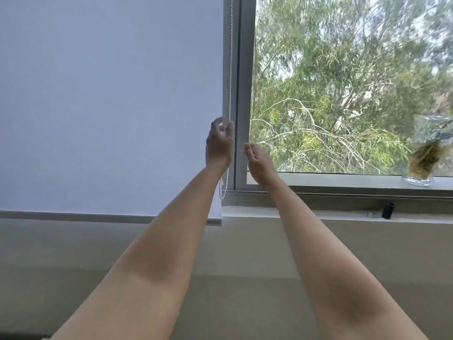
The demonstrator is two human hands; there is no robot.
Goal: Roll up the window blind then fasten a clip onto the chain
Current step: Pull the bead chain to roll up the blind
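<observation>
White beaded chain pinched in my left hand for pulling the blind up; right hand loosely open, empty, ready to alternate.

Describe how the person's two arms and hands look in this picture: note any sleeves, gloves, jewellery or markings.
Both forearms are bare to the frame edge, with no sleeves showing. The left hand and right hand wear no gloves; no rings, watch or bracelets are visible. No markings or tattoos show.

chain top cropped, sill clip indistinct
</observation>
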